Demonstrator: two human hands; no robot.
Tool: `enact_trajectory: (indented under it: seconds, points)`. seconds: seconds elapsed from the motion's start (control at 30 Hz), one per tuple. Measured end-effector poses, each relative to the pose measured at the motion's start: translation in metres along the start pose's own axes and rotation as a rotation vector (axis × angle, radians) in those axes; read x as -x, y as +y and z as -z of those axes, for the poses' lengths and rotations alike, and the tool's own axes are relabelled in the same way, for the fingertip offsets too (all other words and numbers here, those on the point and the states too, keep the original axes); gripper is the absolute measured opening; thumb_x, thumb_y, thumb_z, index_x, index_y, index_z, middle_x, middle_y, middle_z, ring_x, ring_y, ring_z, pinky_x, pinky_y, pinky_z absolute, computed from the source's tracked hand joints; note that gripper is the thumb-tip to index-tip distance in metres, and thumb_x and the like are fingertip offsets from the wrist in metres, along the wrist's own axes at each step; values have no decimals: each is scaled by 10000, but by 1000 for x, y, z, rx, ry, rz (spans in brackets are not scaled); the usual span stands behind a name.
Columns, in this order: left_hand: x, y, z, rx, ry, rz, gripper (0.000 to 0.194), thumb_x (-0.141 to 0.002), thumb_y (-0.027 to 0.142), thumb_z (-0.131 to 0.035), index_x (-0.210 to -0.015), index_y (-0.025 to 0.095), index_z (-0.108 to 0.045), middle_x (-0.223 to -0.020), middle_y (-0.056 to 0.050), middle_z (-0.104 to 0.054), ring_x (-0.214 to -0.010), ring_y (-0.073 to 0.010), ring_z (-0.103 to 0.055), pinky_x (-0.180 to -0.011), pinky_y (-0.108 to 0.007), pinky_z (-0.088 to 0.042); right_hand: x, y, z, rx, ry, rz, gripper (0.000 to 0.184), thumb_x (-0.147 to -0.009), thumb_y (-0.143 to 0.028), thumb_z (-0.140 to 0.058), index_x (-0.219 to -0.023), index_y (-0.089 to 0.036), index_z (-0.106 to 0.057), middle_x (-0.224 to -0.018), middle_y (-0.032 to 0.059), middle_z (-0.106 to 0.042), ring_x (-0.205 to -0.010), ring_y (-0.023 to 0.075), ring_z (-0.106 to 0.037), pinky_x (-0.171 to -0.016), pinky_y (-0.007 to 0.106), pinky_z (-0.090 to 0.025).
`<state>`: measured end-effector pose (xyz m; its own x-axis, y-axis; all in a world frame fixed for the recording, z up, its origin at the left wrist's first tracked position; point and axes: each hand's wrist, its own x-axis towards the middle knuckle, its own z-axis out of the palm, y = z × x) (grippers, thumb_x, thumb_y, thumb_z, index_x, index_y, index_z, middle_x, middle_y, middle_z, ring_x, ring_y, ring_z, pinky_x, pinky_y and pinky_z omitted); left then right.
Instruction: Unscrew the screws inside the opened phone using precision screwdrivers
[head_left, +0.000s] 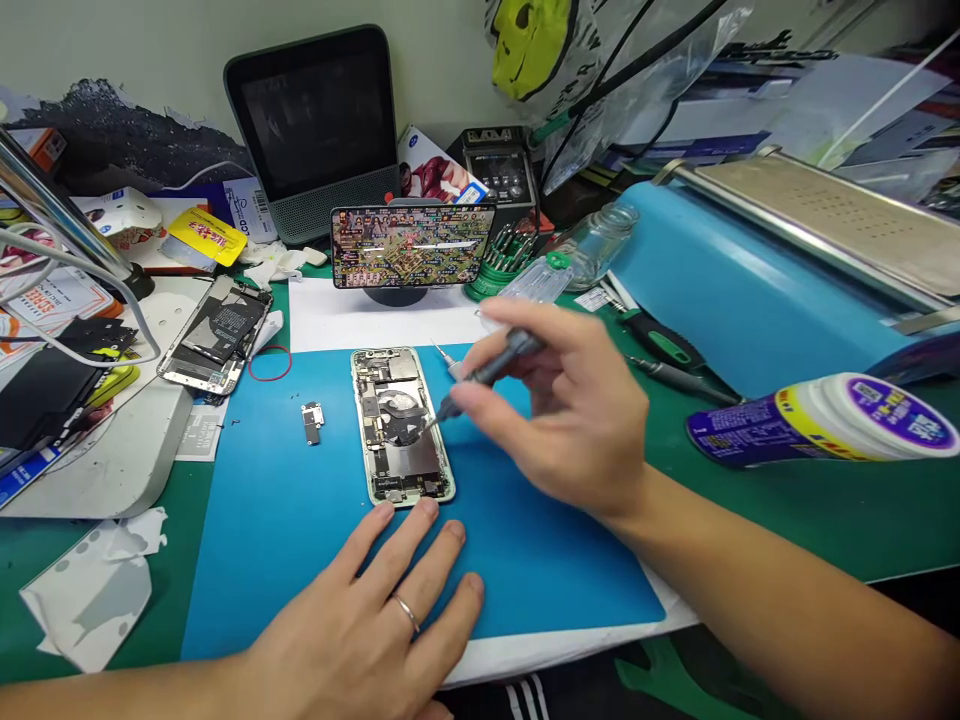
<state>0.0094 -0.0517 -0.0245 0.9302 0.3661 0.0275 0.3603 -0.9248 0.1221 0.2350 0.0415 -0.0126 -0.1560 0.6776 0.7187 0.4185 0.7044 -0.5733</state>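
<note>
Hold the likely light, fragile opened smartphone [409, 465] by its edges, with precision screwdriver [487, 372] pinched in right hand [577, 420], nothing in left hand [375, 625].

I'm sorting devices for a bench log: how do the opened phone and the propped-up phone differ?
The opened phone lies flat on the blue mat; the propped-up phone stands sideways. The opened phone's insides are exposed, while the propped-up phone shows a lit screen. The opened phone has a pale rim; the propped-up phone's is dark. Both are oblong.
</note>
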Motion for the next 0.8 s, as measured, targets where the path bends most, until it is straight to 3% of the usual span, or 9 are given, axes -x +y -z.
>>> enact_trajectory:
  seconds: [0.1, 0.2, 0.47, 0.8]
  points:
    - [0, 1, -5, -11, 36, 18, 732, -981, 551, -583, -1530, 105, -396, -1609, -215, -383, -1512, -426, -280, -1220, -567, -218, 5, -16, -3, 11, -189, 190, 506, -940, -159, -648, -1404, -287, -496, -1088, 36, -764, -822, 169, -738, -745, 317, -678]
    - [0, 2, -9, -13, 82, 29, 726, -970, 550, -595, -1512, 102, -417, -1570, -198, -448, -1501, -399, -314, -1230, -505, -216, 5, -25, -4, 1, -265, 291, 492, -971, -139, -595, -1431, -250, -462, -1117, 56, -782, -899, 167, -765, -797, 289, -679]
    - [0, 2, -9, -10, 102, 27, 725, -971, 550, -591, -1512, 101, -411, -1599, -202, -405, -1501, -401, -316, -1235, -505, -197, 7, -21, -5, 2, -218, 243, 516, -948, -113, -618, -1432, -208, -468, -1205, 101, -762, -1061, 188, -757, -901, 307, -667]
    - [-1, 1, -8, -27, 77, 27, 710, -982, 567, -568, -1512, 120, -416, -1603, -183, -407, -1505, -398, -305, -1226, -521, -179, 6, -21, -5, 23, -221, 278, 439, -962, -111, -603, -1378, -191, -489, -1172, 95, -770, -1017, 168, -754, -863, 297, -662]
